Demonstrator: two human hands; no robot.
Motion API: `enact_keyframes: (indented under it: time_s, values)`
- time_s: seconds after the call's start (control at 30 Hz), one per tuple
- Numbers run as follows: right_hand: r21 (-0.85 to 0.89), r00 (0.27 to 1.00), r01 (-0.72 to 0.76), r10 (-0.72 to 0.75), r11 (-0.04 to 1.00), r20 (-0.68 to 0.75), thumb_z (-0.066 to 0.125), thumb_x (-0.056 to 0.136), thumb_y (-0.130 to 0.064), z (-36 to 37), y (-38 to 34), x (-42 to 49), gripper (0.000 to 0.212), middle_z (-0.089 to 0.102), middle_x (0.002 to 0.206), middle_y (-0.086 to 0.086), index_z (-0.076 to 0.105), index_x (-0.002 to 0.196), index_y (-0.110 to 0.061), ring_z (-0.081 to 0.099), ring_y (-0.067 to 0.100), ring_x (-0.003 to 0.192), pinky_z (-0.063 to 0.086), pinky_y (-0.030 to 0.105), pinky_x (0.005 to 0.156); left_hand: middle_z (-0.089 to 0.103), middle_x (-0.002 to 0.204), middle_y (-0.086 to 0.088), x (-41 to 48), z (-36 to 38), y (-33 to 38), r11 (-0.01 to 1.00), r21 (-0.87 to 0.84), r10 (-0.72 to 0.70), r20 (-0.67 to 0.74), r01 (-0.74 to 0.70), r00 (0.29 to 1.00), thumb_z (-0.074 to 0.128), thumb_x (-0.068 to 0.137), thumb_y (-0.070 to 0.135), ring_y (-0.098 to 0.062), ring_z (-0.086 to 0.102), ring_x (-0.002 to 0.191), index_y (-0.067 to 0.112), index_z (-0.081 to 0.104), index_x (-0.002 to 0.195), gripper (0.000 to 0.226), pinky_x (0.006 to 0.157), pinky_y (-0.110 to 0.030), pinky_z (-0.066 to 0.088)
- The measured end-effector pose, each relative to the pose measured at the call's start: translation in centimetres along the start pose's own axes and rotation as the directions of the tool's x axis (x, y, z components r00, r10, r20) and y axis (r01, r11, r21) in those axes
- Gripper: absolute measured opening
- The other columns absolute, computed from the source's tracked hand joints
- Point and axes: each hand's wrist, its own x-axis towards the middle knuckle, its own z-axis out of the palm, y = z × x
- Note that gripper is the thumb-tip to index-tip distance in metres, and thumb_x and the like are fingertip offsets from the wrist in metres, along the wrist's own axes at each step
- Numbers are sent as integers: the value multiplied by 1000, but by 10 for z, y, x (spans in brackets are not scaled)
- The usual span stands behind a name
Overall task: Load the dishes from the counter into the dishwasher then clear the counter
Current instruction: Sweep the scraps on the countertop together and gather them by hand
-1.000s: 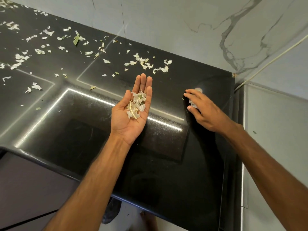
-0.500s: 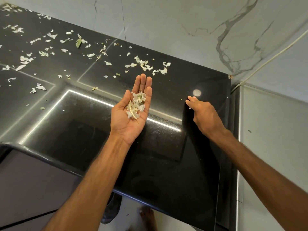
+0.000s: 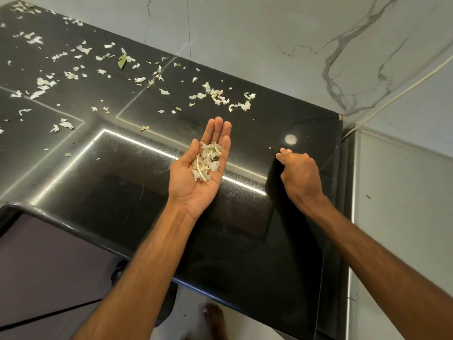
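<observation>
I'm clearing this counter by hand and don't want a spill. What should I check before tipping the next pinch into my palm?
1. Left hand flat, palm up: ok.
2. Palm pile sits centred: ok.
3. Right hand pinches a peel scrap: ok, barely showing.
4. Right hand over left palm: not ok, beside it.
5. Counter cleared: not ok, scattered scraps lie at the back.

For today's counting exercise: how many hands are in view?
2. The left hand lies palm up carrying scraps above the counter; the right hand, fingers curled, is to its right. None seems hidden.
</observation>
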Motion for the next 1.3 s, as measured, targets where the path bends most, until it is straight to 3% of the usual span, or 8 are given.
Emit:
enact_keyframes:
  time_s: [0.1,0.23,0.4,0.57,0.7,0.9,1.07,1.3]
  values:
    - [325,963,-229,261,918,-59,63,84,10,-14,6,8,32,79,98,9,81,103,-8,74,15,88,55,17,87,53,148,-12,0,-1,-4,1000,12,-16,0,16,1000,30,112,19,-30,45,142,1,48,145,42,123,-36,28]
    - [778,771,-489,612,394,176,79,82,0,-33,6,18,24,80,90,0,82,100,-16,76,11,85,60,24,81,52,149,-12,0,-4,-12,999,36,-32,8,31,999,30,112,18,-31,45,142,1,47,146,42,124,-36,26]
    - [859,746,-510,524,52,411,66,90,9,-59,-27,14,28,78,105,3,77,110,-7,76,13,97,60,23,83,51,150,-14,3,-13,-22,998,21,-65,12,65,998,30,111,18,-32,46,141,0,47,146,42,124,-37,26]
    - [865,796,-492,353,-96,492,62,94,3,-83,-61,0,27,78,110,5,72,118,-4,75,17,102,60,26,88,50,150,-17,3,-18,-29,997,28,-74,-2,74,997,29,111,18,-32,44,142,-1,44,148,44,124,-38,25]
    - [877,844,-473,245,-80,477,68,90,-1,-91,-81,-16,26,77,110,6,73,115,-4,74,18,106,60,29,88,53,147,-17,0,-17,-36,997,28,-78,-3,78,997,29,111,21,-29,48,140,0,48,146,44,121,-37,31]
    - [919,906,-312,368,242,211,74,88,1,-67,-100,-33,22,79,102,5,77,109,-5,75,16,99,61,39,88,57,145,-11,-3,-15,-46,995,101,-27,14,26,1000,26,110,23,-22,51,137,3,49,146,46,118,-33,36]
    - [869,895,-234,446,435,17,73,90,-1,-52,-123,-41,23,78,102,-4,79,109,-12,74,4,95,62,34,86,60,141,-11,0,-15,-52,1000,7,9,-3,-9,1000,29,109,21,-26,53,136,4,56,137,43,122,-39,31]
    - [872,911,-241,410,425,52,50,98,5,-48,-151,-52,40,72,124,-5,71,127,-14,67,2,115,57,33,98,70,120,-8,3,-8,-47,997,-73,20,-51,-24,998,34,109,25,-24,61,128,8,67,116,38,104,-36,50]
